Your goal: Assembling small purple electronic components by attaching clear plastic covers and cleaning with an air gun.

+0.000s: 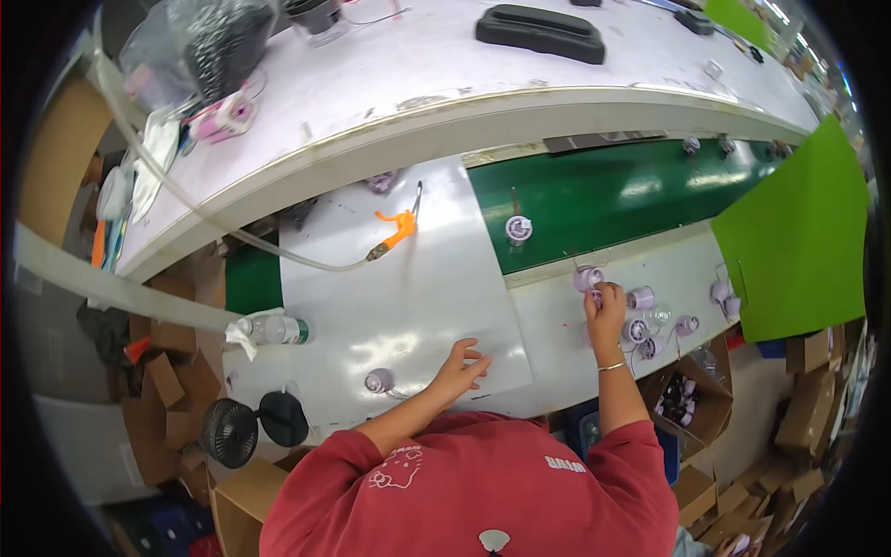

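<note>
Right hand [606, 311]: fingers bent down over the near side of a lilac piece [585, 278] at the upper left of a small cluster; the piece sits just beyond the fingertips, and we cannot tell whether they grasp it or another partly hidden beneath them. Left hand [458, 371]: fingers loosely curled and spread above the grey sheet [408, 320], nothing seen in its grasp; nearest to it, on its left, we note a lilac part with a cord [379, 380]. Just right of the right hand lie more lilac pieces [640, 297], a clear cup-like container [658, 317] among them, its contents too small for us to read. Beyond, one lilac-and-white unit [519, 229] on the green belt [594, 200]. Below the bench at right, an open carton [715, 422] holds a heap of dark and pale pieces [677, 399]. Far left, a clear bottle [276, 330] with a green label lies on its side against white tissue [241, 336]. Upper left, a translucent bag [218, 46] contains dark material.
</note>
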Action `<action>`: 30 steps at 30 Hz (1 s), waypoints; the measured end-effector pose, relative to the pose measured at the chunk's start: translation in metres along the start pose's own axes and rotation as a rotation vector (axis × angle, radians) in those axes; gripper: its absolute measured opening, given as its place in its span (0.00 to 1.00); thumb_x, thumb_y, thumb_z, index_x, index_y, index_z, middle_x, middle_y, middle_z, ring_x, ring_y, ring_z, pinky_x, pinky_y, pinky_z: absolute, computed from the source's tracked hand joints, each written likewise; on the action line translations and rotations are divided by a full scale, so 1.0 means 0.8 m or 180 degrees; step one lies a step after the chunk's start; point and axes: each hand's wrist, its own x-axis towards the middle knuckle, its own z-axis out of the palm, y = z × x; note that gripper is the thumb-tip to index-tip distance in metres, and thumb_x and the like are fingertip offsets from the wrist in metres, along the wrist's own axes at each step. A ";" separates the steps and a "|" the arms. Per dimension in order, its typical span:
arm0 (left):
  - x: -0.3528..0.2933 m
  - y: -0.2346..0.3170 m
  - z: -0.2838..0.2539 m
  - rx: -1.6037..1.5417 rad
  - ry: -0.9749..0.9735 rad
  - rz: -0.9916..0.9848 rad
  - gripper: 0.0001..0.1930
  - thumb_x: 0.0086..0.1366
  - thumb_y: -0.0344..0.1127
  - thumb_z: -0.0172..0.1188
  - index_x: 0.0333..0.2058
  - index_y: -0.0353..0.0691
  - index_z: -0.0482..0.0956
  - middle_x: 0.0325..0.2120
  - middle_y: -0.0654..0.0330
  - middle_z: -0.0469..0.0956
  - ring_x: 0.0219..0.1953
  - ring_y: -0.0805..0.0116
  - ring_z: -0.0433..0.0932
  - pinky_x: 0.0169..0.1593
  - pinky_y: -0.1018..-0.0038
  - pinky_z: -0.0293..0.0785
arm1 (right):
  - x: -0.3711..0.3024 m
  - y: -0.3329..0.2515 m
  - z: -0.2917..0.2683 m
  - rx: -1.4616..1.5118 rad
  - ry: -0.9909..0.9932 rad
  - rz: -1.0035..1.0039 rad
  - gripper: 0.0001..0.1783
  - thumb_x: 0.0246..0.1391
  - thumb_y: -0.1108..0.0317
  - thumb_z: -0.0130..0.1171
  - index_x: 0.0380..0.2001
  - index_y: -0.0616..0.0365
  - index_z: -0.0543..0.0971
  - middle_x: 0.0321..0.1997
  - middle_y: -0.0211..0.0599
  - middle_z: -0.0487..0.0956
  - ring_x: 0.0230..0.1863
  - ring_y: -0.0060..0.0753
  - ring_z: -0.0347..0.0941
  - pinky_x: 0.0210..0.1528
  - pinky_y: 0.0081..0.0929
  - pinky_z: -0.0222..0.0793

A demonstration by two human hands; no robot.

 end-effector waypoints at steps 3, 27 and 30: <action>0.009 0.010 0.004 -0.0587 0.0038 0.0018 0.34 0.63 0.50 0.56 0.60 0.45 0.50 0.49 0.53 0.62 0.46 0.61 0.72 0.41 0.66 0.74 | -0.007 -0.051 0.033 0.0510 -0.0340 -0.0486 0.12 0.41 0.70 0.64 0.32 0.57 0.76 0.37 0.42 0.74 0.38 0.46 0.70 0.40 0.36 0.68; -0.049 -0.057 -0.137 -0.3812 0.0830 0.0601 0.24 0.63 0.56 0.49 0.46 0.42 0.71 0.34 0.54 0.77 0.35 0.59 0.78 0.37 0.61 0.76 | 0.052 -0.293 0.246 0.3806 -0.2930 0.4573 0.41 0.50 0.39 0.55 0.57 0.56 0.59 0.54 0.48 0.65 0.58 0.50 0.62 0.59 0.59 0.55; -0.066 -0.066 -0.137 -0.3404 0.1279 0.0820 0.23 0.64 0.53 0.50 0.47 0.40 0.70 0.36 0.54 0.77 0.35 0.59 0.78 0.37 0.63 0.77 | 0.074 -0.304 0.336 0.5697 -0.3046 0.5473 0.44 0.50 0.35 0.53 0.60 0.52 0.55 0.60 0.55 0.56 0.57 0.61 0.60 0.57 0.65 0.55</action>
